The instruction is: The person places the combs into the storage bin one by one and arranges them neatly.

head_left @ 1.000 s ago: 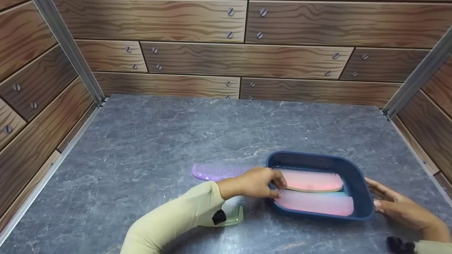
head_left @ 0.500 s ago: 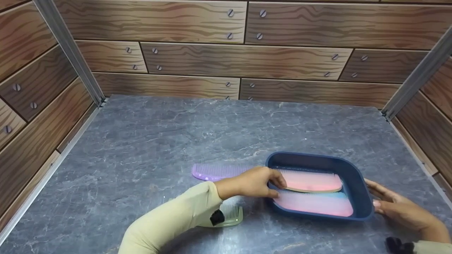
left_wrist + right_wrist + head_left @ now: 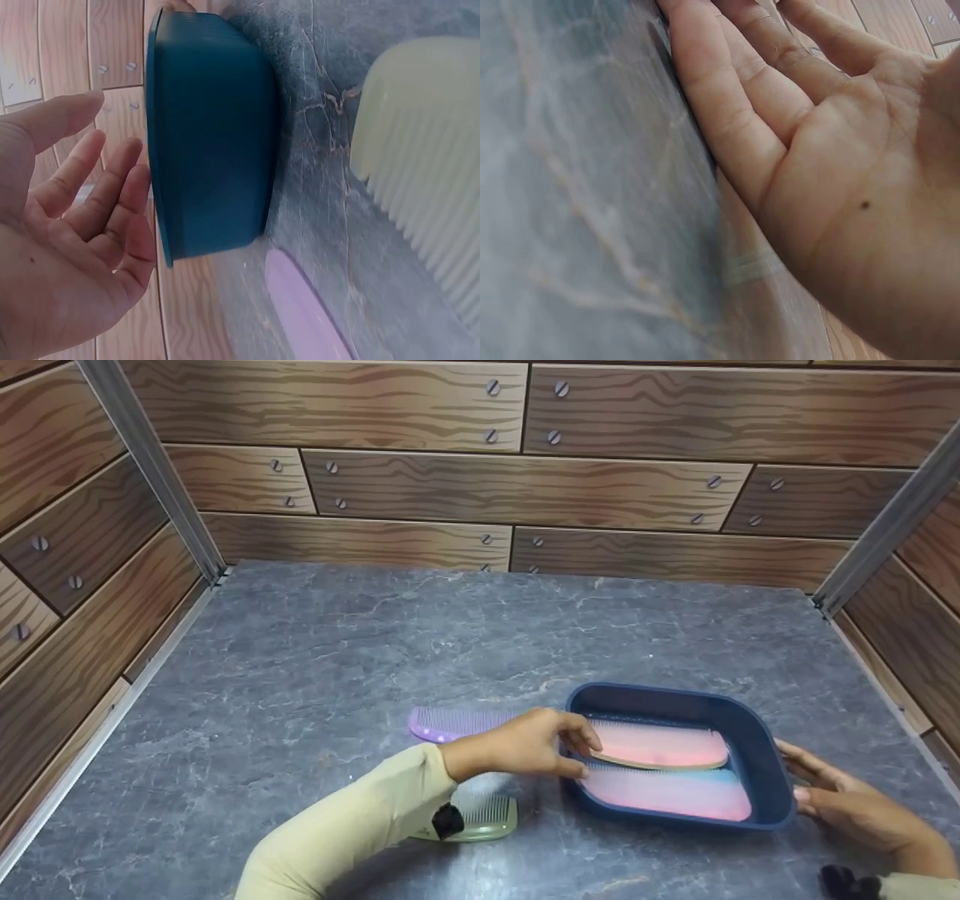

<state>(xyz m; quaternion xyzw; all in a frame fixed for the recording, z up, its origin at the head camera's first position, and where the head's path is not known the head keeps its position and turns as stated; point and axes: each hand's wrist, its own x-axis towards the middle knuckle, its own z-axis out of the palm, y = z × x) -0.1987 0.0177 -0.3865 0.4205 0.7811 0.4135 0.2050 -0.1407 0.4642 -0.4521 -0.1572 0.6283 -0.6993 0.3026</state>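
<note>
A dark blue plastic bin [image 3: 675,824] stands on the table at right. Two combs lie side by side in it: a pink comb [image 3: 667,746] at the back and a pink-and-blue comb [image 3: 675,795] at the front. My left hand [image 3: 525,746] hovers over the bin's left rim, thumb and fingers apart, nothing between them in the left wrist view. Beside the bin's right wall, my right hand [image 3: 855,795] rests with extended fingers and thumb against it. A purple comb [image 3: 457,722] lies left of the bin, partly behind my left hand. Nearer me is a light green comb [image 3: 487,817], partly covered by the sleeve.
The grey marbled table [image 3: 337,645] is enclosed by wood-patterned panels [image 3: 510,487] at the back and sides. Metal posts [image 3: 150,465] rise at the two back corners.
My left hand has let go of the pink-and-blue comb and drawn back slightly to the left. That comb has settled lower in the bin. My right hand has stayed at the bin's side.
</note>
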